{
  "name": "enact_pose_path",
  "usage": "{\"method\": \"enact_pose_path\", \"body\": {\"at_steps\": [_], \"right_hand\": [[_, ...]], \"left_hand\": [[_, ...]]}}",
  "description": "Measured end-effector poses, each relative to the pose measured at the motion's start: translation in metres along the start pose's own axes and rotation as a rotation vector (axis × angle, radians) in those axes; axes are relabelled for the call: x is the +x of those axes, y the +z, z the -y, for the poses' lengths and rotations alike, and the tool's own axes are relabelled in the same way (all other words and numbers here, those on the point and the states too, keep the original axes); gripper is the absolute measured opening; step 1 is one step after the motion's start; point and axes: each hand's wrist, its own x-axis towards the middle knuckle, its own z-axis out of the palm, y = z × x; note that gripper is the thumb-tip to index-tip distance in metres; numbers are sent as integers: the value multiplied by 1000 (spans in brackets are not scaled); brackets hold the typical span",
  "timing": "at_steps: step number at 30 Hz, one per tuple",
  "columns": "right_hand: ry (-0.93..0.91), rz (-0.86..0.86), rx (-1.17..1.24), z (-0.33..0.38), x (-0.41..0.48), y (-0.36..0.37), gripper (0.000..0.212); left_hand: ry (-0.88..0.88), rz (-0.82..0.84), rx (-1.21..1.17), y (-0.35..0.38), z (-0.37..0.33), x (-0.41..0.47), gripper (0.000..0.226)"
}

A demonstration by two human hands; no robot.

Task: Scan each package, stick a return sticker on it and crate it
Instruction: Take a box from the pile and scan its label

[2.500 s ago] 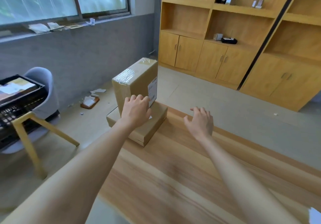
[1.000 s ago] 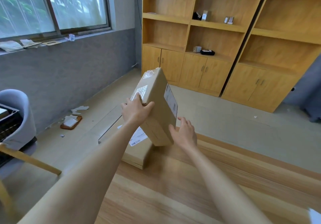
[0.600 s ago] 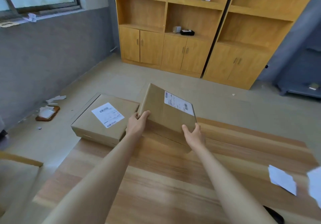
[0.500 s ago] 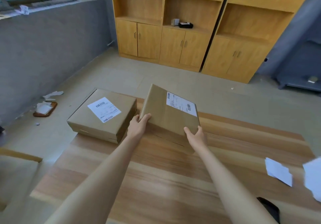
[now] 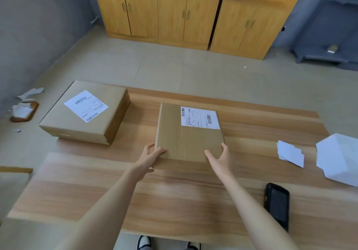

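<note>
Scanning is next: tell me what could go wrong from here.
The left box seems to overhang the far corner of the table; a nudge could tip it off.
The black scanner lies near the front edge; a careless reach could knock it off.
The left hand and right hand hold the middle box only by its near corners; lifted, it may slip.

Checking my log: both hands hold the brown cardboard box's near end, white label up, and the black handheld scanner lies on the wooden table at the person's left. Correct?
No: the head view shows the black handheld scanner on the wooden table at the person's right, not left. The left hand and right hand hold the brown cardboard box at its near end, white label up.
</note>
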Motion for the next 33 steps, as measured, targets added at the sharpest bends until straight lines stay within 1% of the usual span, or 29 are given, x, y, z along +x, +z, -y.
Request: {"method": "enact_pose_path", "body": {"at_steps": [3, 6, 9, 11, 13, 14, 15, 18, 19, 20, 21, 23, 26, 29, 32, 33], "right_hand": [[-24, -30, -33, -12, -4, 1, 76], [-47, -44, -58, -20, -5, 5, 75], [-45, -53, -75, -26, -5, 9, 75], [-34, -62, -105, -27, -4, 11, 76], [-5, -60, -143, -24, -1, 12, 77], [5, -67, -160, -21, 1, 11, 78], [1, -85, -168, -17, 5, 9, 78], [-82, -99, -164, 10, 27, -2, 75], [-119, -71, -183, 22, 36, -6, 73], [-162, -31, -222, 34, 45, -9, 72], [-207, 5, -292, 45, 55, -11, 71], [-302, 58, -487, 64, 72, -8, 72], [-429, 159, -688, 84, 89, 6, 70], [-497, 265, -762, 96, 105, 21, 74], [-505, 330, -795, 98, 123, 30, 78], [-509, 341, -811, 97, 129, 31, 79]], "left_hand": [[-41, 1, 30, 10, 13, 5, 103], [-48, -18, 7, 16, 24, 14, 104], [-52, -19, 0, 18, 26, 19, 95], [-62, -14, 19, 16, 23, 19, 94], [-63, -43, 15, 15, 21, 20, 83], [-51, -98, -20, 17, 21, 20, 77], [-47, -179, -63, 20, 22, 21, 77], [-84, -485, -249, 40, 26, 18, 98], [-128, -547, -346, 51, 26, 16, 104], [-187, -576, -456, 63, 26, 14, 109], [-239, -585, -565, 74, 26, 12, 114], [-288, -604, -740, 92, 25, 12, 121], [-339, -621, -883, 106, 25, 20, 128], [-375, -592, -962, 115, 22, 22, 120], [-381, -481, -1041, 119, 20, 29, 115], [-377, -476, -1062, 121, 20, 30, 109]]}}
